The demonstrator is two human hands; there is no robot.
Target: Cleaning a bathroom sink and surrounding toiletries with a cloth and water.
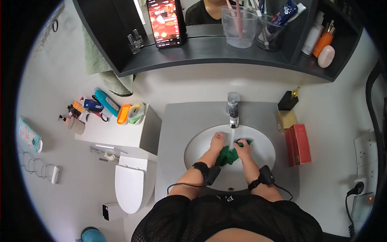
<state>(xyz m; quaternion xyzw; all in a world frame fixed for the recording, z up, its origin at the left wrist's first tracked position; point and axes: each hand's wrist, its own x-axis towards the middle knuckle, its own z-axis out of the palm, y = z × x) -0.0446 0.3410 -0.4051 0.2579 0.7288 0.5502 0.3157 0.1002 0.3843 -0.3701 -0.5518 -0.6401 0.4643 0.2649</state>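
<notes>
A wet-looking green cloth (228, 155) lies bunched in the white oval sink (194, 150), under a thin stream of water from the chrome faucet (233, 109). Its folds spread between my two hands. My right hand (242, 150) is closed on the cloth, and green shows at its fingers. To the left of the stream, my left hand (217, 141) is curled closed beside the cloth; what its fingers hold, if anything, is hidden. Each forearm has a black strapped device with a cable at the wrist.
A grey counter (173, 133) surrounds the sink. Red box (299, 144), yellow box (286, 119) and black bottle (288, 101) stand at its right. Above hangs a dark shelf (225, 59) with a lit phone (164, 23) and cups. A toilet (130, 188) and a white cabinet (109, 131) are left.
</notes>
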